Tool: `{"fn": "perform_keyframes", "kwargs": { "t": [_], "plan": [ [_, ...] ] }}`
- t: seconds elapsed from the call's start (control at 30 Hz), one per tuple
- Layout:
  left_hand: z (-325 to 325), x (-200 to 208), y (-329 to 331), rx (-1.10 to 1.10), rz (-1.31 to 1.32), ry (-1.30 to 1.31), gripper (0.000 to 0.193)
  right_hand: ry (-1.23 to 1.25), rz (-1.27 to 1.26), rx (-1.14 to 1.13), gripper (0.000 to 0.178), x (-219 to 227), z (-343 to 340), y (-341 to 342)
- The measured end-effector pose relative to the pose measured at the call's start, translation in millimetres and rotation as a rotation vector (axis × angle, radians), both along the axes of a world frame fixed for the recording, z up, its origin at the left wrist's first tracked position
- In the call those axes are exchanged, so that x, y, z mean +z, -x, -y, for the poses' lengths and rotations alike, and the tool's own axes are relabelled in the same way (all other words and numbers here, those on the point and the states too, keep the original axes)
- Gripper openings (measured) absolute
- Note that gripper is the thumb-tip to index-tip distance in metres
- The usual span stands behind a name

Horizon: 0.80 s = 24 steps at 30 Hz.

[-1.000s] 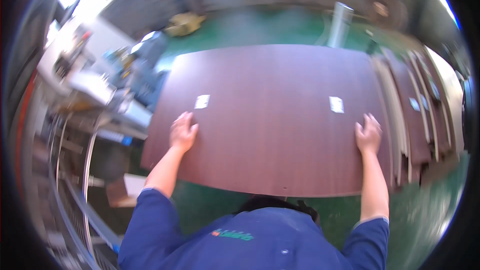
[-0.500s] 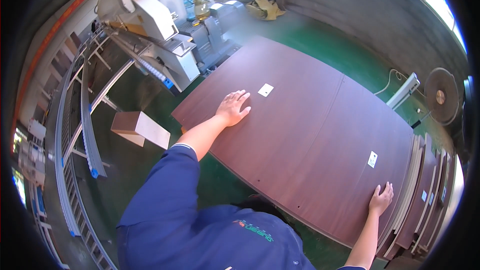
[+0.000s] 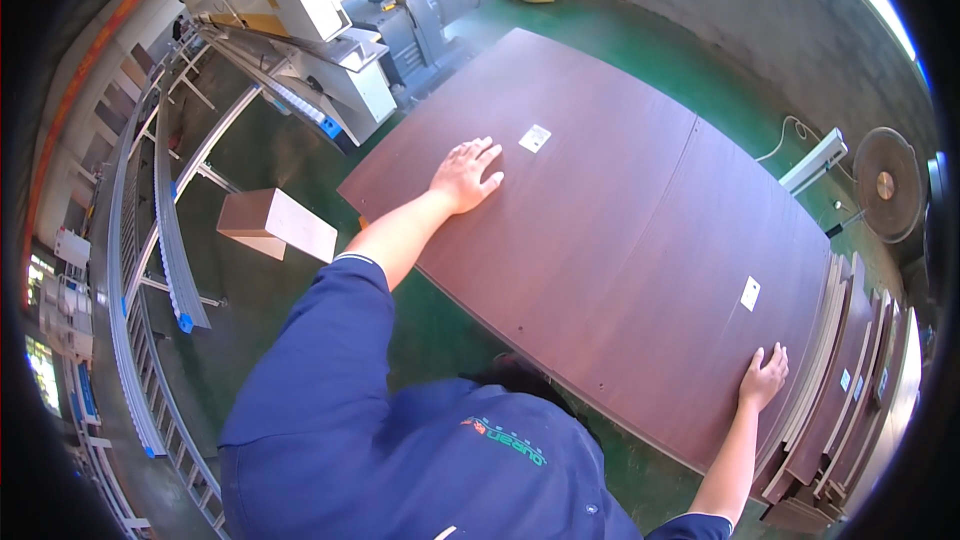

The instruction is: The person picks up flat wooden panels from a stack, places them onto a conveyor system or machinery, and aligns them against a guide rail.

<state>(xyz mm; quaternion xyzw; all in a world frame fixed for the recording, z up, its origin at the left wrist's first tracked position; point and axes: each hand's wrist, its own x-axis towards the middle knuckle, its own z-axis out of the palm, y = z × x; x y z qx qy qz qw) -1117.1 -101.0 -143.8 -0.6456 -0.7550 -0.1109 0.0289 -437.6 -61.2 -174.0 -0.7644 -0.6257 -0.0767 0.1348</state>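
Observation:
Large dark reddish-brown wood panels (image 3: pixel 590 220) lie flat in front of me, a seam running between them. On the far left part of this surface rests my left hand (image 3: pixel 465 176), palm down with fingers spread. My right hand (image 3: pixel 764 378) lies open on the panel near its right end. Just beyond the left hand is a small white label (image 3: pixel 535 139). A second white label (image 3: pixel 750 293) sits a little past the right hand. Neither hand grips anything. Small dark holes show along the near edge.
More brown boards (image 3: pixel 850 380) stand stacked at the right. Beyond them is a round fan (image 3: pixel 888 185). A large machine (image 3: pixel 345 70) stands at the far left, beside a curved roller conveyor (image 3: pixel 165 230). An angled board piece (image 3: pixel 278 222) is on the green floor at left.
The view has tilted slightly, so the panels and machine appear higher. Both hands stay flat at about the same places on the panels.

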Motion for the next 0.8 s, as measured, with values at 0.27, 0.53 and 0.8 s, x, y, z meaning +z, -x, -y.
{"fn": "perform_keyframes", "kwargs": {
  "t": [0.27, 0.53, 0.8],
  "plan": [
    [-1.3, -1.0, -4.7, 0.011, 0.006, 0.019, 0.056, -0.009, 0.009, -0.008, 0.048, -3.3, 2.5, -2.7],
    [-1.2, -3.4, -3.2, -0.029, 0.003, -0.062, 0.052, -0.006, 0.01, -0.001, 0.048, -4.3, 1.6, -5.8],
    [-2.2, -5.9, -0.3, -0.026, 0.007, -0.061, 0.052, -0.01, 0.013, -0.002, 0.049, -4.7, 1.3, -6.2]
  ]
}}
